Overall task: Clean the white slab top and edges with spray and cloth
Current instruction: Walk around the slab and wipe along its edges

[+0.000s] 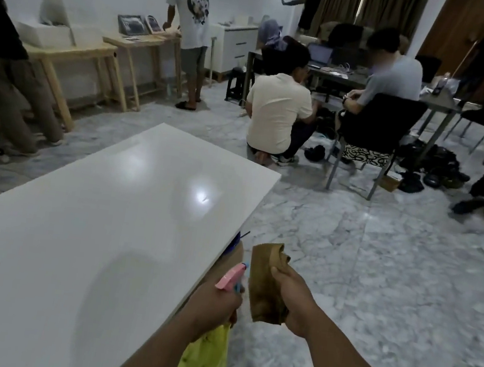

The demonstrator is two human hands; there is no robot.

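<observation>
White slab (98, 225), glossy and bare, fills the lower left of the head view, its long right edge running toward the person who stands just beside it. Both hands hang off that edge, over the marble floor (376, 280) rather than over the top. The left hand (213, 310) grips a yellow spray bottle (203, 361) by the neck, its pink nozzle (232, 277) pointing up and away along the edge, probably ready to wet that side. The right hand (292, 302) pinches a folded brown cloth (266, 286), thumb on top, fingers curled behind, held upright beside the nozzle so wiping can follow a spray at once. Farther off, several people work at wooden tables (75, 54) and a desk.
</observation>
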